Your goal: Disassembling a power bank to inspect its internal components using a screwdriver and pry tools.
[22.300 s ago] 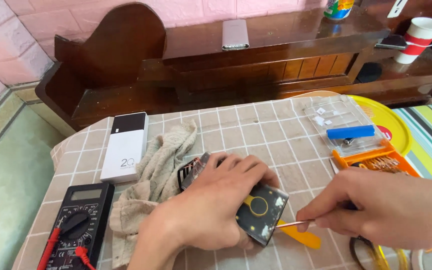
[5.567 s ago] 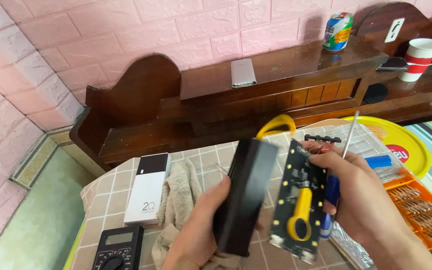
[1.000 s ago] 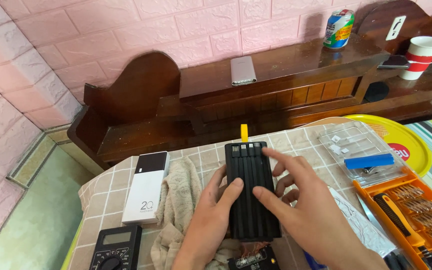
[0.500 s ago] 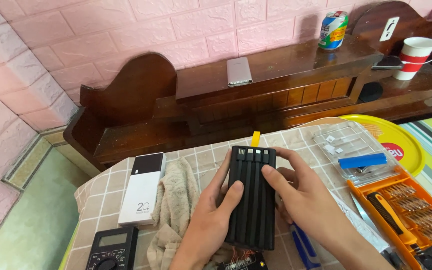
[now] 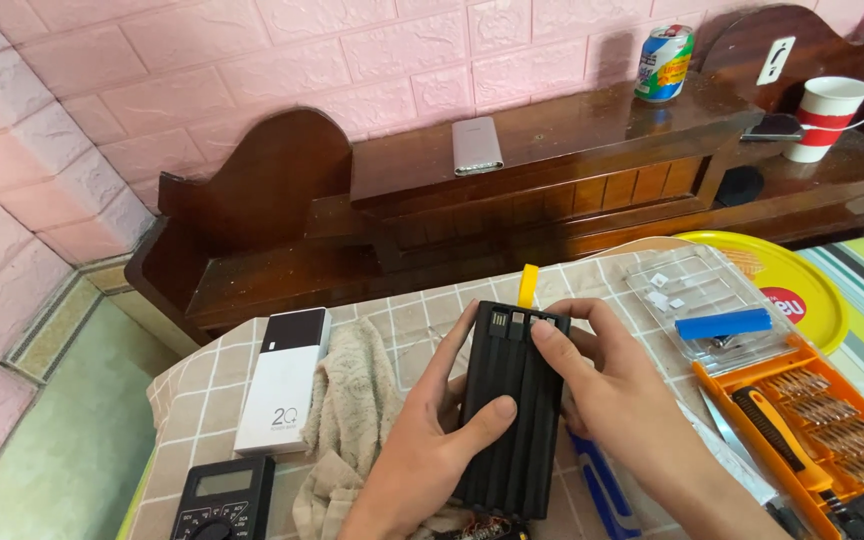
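Note:
Both hands hold a black ribbed power bank case lengthwise above the checked tablecloth. My left hand grips its left side, thumb across the top face. My right hand clasps the right side, with the index finger near the port end. A yellow plastic pry tool sticks up just behind the case's far end. Part of a circuit board peeks out under the case's near end.
A white power bank, a beige cloth and a black multimeter lie to the left. An orange screwdriver bit set, clear lid and yellow tray sit to the right. A dark wooden headboard shelf holds a can, a cup and a silver device.
The case has stayed in both hands and shifted slightly toward me and to the left. My left thumb now lies across its top face. The view has tilted a little.

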